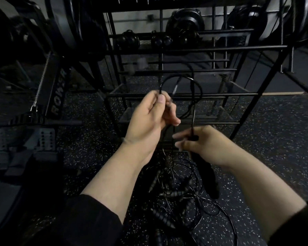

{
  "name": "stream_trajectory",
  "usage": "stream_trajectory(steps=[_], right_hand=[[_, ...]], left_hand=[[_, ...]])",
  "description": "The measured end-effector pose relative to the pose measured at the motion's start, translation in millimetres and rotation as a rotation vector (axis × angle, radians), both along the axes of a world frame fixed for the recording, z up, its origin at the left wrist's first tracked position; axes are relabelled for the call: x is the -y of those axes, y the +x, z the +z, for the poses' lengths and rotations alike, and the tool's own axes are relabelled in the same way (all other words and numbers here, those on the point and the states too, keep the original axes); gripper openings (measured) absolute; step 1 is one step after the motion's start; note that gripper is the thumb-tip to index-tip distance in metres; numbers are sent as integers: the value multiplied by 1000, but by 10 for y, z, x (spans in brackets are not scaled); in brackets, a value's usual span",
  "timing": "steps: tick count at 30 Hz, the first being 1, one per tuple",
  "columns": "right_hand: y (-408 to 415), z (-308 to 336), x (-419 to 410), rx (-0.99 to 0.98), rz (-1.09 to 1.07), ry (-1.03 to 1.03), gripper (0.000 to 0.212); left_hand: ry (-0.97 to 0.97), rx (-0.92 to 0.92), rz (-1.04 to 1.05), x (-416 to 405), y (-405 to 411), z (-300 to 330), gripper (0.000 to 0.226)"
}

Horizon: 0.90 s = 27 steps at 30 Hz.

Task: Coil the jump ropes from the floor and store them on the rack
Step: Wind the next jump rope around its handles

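Note:
My left hand (150, 116) is raised in front of the black rack (181, 94) and pinches a thin black jump rope (194, 82) that arcs in loops above and to the right of it. Lower and to the right, my right hand (203, 144) grips the same rope's black handle (205, 171), which hangs down below the fist. A tangled pile of more black jump ropes (178, 196) with ribbed handles lies on the floor beneath both hands.
The rack has several horizontal bars and mesh shelves; black kettlebells (127, 40) sit on an upper shelf. A rowing machine (56, 96) stands to the left. The floor is dark speckled rubber (274, 139).

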State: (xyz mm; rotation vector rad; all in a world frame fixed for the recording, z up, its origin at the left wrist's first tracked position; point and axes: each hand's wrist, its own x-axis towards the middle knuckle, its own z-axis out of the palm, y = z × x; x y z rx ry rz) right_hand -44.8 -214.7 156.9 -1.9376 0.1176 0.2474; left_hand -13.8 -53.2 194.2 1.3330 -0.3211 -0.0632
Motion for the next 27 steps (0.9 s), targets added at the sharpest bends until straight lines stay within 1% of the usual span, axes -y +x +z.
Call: stream_trajectory(steps=[1, 3, 5, 8, 9, 11, 13, 15, 16, 18, 20, 22, 25, 27], right_hand=[[13, -42, -40, 5, -3, -10, 16], [49, -104, -97, 61, -75, -65, 9], [86, -139, -123, 120, -134, -87, 11], [101, -137, -160, 130, -104, -92, 13], [99, -139, -172, 142, -105, -139, 16], [116, -162, -170, 199, -177, -243, 19], [129, -150, -142, 260, -260, -227, 17], [131, -87, -107, 307, -303, -193, 14], [125, -37, -96, 332, -318, -178, 14], [98, 99, -80, 381, -355, -110, 17], [75, 240, -65, 422, -389, -30, 20], [43, 362, -56, 449, -399, 31, 23], [-9, 456, -63, 452, -365, 89, 24], [-33, 480, -70, 441, -334, 119, 21]], left_hand=[[-16, 3, -16, -14, -16, 29, 26], [-46, -2, -45, -39, -40, 78, 26], [-72, -16, -64, -49, -55, 111, 26], [-97, -21, -111, -48, -82, 125, 25], [-96, -12, -122, -49, -88, 126, 25], [-76, 8, -109, -56, -82, 130, 27], [30, 11, -47, -75, -46, 127, 28], [225, -25, 15, -102, 17, 51, 28], [357, -35, 23, -117, 49, -22, 28], [633, -21, -43, -138, 100, -193, 25], [812, -29, -148, -122, 106, -349, 19], [850, -78, -189, -65, 69, -418, 20], [801, -59, -65, 4, 59, -424, 23], [820, -36, -45, 35, 74, -421, 26]])
